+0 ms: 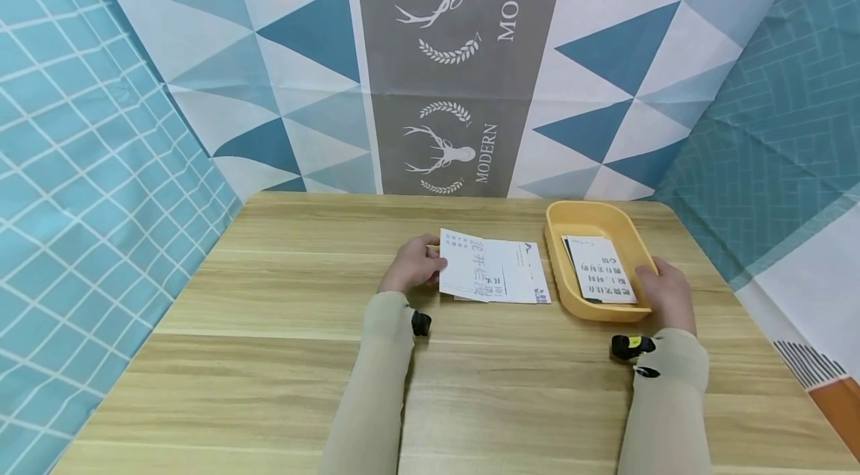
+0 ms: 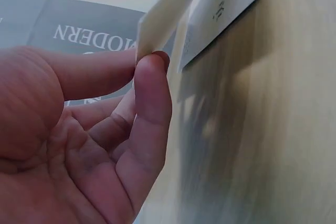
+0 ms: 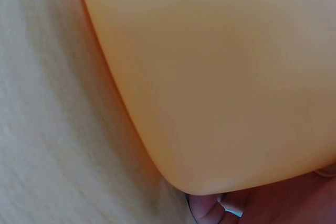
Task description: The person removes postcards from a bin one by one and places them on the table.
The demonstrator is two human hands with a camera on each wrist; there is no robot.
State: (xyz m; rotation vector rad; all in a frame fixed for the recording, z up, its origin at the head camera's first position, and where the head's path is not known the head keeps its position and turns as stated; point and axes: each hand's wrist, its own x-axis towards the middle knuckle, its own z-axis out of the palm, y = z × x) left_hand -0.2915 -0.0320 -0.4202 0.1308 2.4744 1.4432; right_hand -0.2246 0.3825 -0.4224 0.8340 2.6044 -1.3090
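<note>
My left hand (image 1: 411,264) pinches a white printed card (image 1: 462,266) by its left edge, between thumb and fingertips. The left wrist view shows the held card (image 2: 165,22) tilted up from the wooden surface. Another white card (image 1: 524,269) lies flat to the right, partly covered by the held one. At the right, my right hand (image 1: 670,297) grips the side of a yellow-orange plastic basket (image 1: 581,215). Several cards (image 1: 605,266) lie inside it, the top one white with dark characters. In the right wrist view, the basket's wall (image 3: 210,87) hides most of that hand.
The wooden table (image 1: 269,355) ends at a patterned cloth backdrop (image 1: 463,87) with grey and blue shapes. A blue tiled-pattern cloth (image 1: 101,161) hangs at the left, another patterned cloth (image 1: 786,109) at the right. A dark wrist camera (image 1: 630,347) sits on my right sleeve.
</note>
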